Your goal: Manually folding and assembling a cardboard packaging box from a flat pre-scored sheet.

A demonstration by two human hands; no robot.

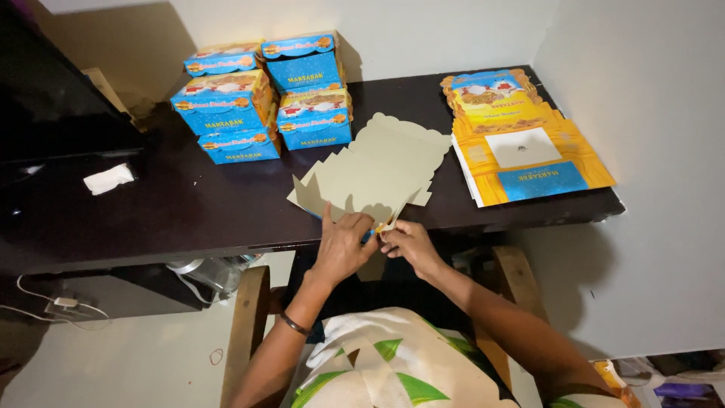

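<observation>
A flat, unfolded cardboard box blank (pixel 381 166) lies plain grey side up on the dark table (pixel 189 208), reaching over its front edge. My left hand (pixel 343 243) pinches the blank's near flap at the table edge. My right hand (pixel 406 243) grips the same flap from the right, fingertips almost touching the left hand's. A bangle sits on my left wrist.
Several folded blue and orange boxes (pixel 260 94) are stacked at the back left. A pile of flat printed blanks (pixel 521 140) lies at the right end. A crumpled white tissue (pixel 108 179) rests on the left. A dark screen (pixel 45 98) stands far left. White walls close the back and right.
</observation>
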